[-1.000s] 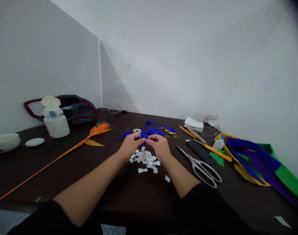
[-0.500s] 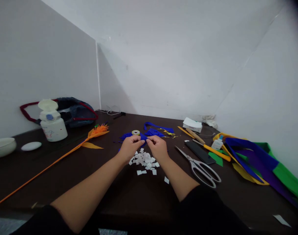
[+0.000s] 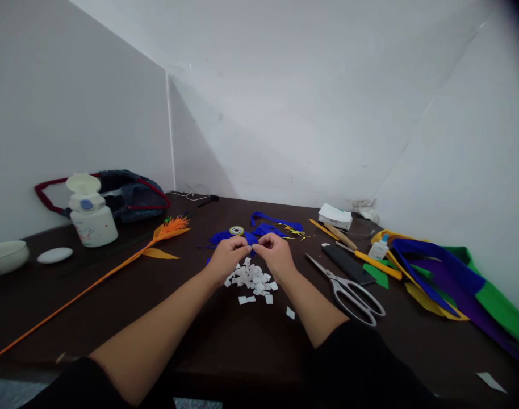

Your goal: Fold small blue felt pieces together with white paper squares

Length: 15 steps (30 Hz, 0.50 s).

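The fingers (image 3: 241, 246) of the left hand (image 3: 226, 260) and of the right hand (image 3: 277, 257) are drawn in tight, thumb against forefinger. Both pinch the same small blue scrap of thin sheet (image 3: 250, 239), one hand at each end. The scrap is held just above the dark brown bench (image 3: 166, 309), in the middle of the view. Only a sliver of it shows between the fingertips.

It looks very light and limp, more like felt or crepe than card. It would probably crease or tear if pulled hard, so a fingertip pinch near its edges seems the safest hold.

Directly below the hands lies a loose heap of small white paper squares (image 3: 253, 279). These too would scatter at a brush of the wrist.

Just beyond the fingers sit a small yellow tape roll (image 3: 236, 230) and more blue cuttings (image 3: 273, 226). To the right are grey-handled scissors (image 3: 351, 288), a flat black slab (image 3: 350, 264), a yellow-handled tool (image 3: 379, 265) and a heap of blue, purple, green and yellow strips (image 3: 449, 275).

To the left, a long orange stem with a fringed orange head (image 3: 114, 268) runs across the bench. Past it stand a white flip-top bottle (image 3: 92, 220) and a pale bowl (image 3: 4, 255).
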Available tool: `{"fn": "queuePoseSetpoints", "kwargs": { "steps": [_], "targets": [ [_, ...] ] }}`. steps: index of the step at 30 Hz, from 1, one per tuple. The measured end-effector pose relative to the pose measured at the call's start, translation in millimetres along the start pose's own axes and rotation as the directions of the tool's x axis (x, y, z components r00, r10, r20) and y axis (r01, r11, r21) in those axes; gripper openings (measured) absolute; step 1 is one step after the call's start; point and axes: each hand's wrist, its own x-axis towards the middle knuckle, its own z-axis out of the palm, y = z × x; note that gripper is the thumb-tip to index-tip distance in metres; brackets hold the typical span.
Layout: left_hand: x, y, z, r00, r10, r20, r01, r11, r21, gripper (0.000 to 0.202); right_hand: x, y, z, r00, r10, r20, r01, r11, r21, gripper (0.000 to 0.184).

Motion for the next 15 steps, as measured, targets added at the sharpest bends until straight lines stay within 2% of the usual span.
{"fn": "queuePoseSetpoints", "kwargs": {
  "steps": [5, 7, 10, 15],
  "targets": [
    [-1.0, 2.5, 0.2, 1.000, -0.016, 0.013, 0.017, 0.996, -0.093, 0.025, -0.2, 5.2, -0.5, 0.994, 0.034, 0.105, -0.046, 0.992, 0.117, 0.022],
    [-1.3, 4.3, 0.4, 1.000, -0.014, 0.004, 0.014, 0.991, -0.134, 0.020, -0.7, 5.8, -0.8, 0.990, 0.040, 0.135, -0.057, 0.990, 0.126, 0.023],
    [-1.0, 6.6, -0.9, 1.000, -0.005, 0.017, 0.008, 0.983, -0.186, 0.020, -1.5, 3.5, -1.2, 0.984, 0.058, 0.169, -0.077, 0.991, 0.108, 0.022],
    [1.9, 4.7, -5.1, 0.999, 0.022, -0.029, -0.026, 0.989, -0.144, 0.014, -1.6, -0.6, -2.9, 0.966, 0.094, 0.240, -0.103, 0.994, 0.025, 0.017]
  ]
}}
